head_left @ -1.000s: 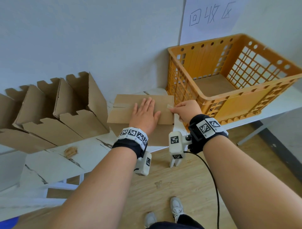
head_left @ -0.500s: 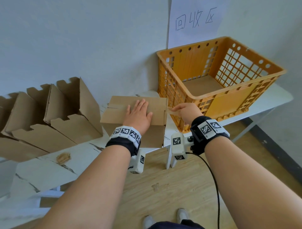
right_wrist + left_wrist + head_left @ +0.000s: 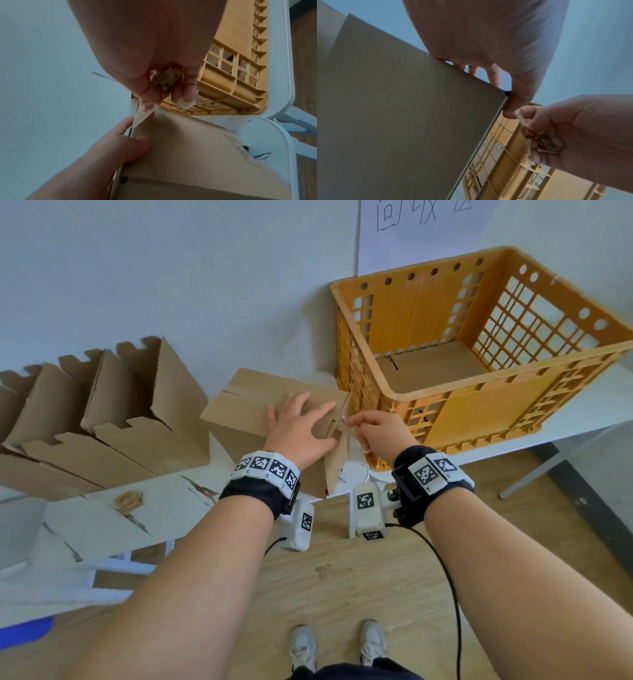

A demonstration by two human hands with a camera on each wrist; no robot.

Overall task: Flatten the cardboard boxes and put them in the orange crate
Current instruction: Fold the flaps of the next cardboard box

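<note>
A closed cardboard box (image 3: 246, 409) stands on the white table (image 3: 102, 529) just left of the orange crate (image 3: 428, 397). My left hand (image 3: 301, 426) lies spread on the box top, thumb at its right edge. My right hand (image 3: 373, 429) pinches a clear tape strip (image 3: 342, 419) at that edge, between box and crate. In the right wrist view the tape strip (image 3: 142, 115) runs from the fingertips (image 3: 150, 97) down to the box (image 3: 188, 148), and a crumpled tape wad (image 3: 164, 79) sits in the palm. Flat cardboard (image 3: 431, 364) lies in the crate.
Several open boxes (image 3: 120, 412) with raised flaps stand in a row against the wall at the left. A small tape wad (image 3: 128, 499) lies on the cracked tabletop. A paper sign (image 3: 421, 231) hangs above the crate. Wooden floor and my shoes (image 3: 303, 645) are below.
My right hand has drawn the tape end off the box top toward the right edge and slightly down. The left hand has stayed pressed on the top.
</note>
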